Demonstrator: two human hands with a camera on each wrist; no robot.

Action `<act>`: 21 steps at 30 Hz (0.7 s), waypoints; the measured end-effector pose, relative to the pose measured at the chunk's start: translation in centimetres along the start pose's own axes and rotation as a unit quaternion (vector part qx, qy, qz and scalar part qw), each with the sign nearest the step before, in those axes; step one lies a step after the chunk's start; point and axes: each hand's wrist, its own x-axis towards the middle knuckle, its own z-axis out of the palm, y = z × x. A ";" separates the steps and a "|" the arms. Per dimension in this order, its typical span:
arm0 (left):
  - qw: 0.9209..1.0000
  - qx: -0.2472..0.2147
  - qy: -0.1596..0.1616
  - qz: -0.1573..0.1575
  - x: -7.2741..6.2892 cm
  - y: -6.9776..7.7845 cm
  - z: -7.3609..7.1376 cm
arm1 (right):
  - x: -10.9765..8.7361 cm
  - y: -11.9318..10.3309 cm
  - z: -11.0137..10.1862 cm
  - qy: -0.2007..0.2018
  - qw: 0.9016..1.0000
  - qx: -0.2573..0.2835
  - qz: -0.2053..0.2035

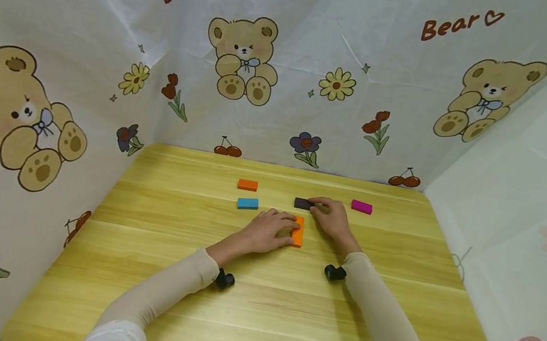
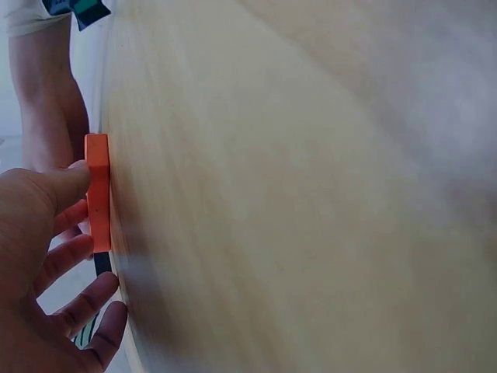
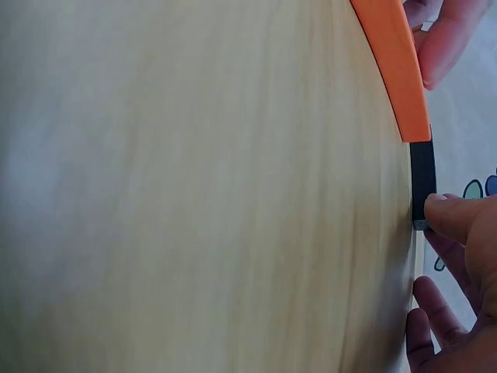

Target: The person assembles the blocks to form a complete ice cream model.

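In the head view, my left hand (image 1: pixel 269 232) holds a long orange block (image 1: pixel 298 231) from its left side, thumb near the front end and index finger farther back. The left wrist view shows the thumb and fingers against that orange block (image 2: pixel 99 194), other fingers spread. My right hand (image 1: pixel 331 217) pinches the right end of a black block (image 1: pixel 303 203) just behind the orange one. In the right wrist view, the thumb presses the end of the black block (image 3: pixel 422 183). Both blocks are on the wooden table.
A smaller orange block (image 1: pixel 247 185) and a blue block (image 1: pixel 248 203) lie to the left at the back of the table (image 1: pixel 236 324). A magenta block (image 1: pixel 361 207) lies to the right. Bear-printed cloth (image 1: pixel 283 81) walls the back and sides.
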 end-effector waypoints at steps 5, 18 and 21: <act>1.000 0.003 0.000 0.000 0.1 -0.2 0.1 | 0.3 0.0 0.5 0.002 1.000 0.001 -0.009; 0.997 -0.022 0.064 -0.049 4.3 -1.2 -0.6 | 0.4 0.0 0.9 0.004 1.000 0.019 -0.017; 0.992 -0.020 0.084 -0.090 6.2 -1.5 -0.4 | 0.2 0.2 0.4 0.003 0.999 0.022 -0.024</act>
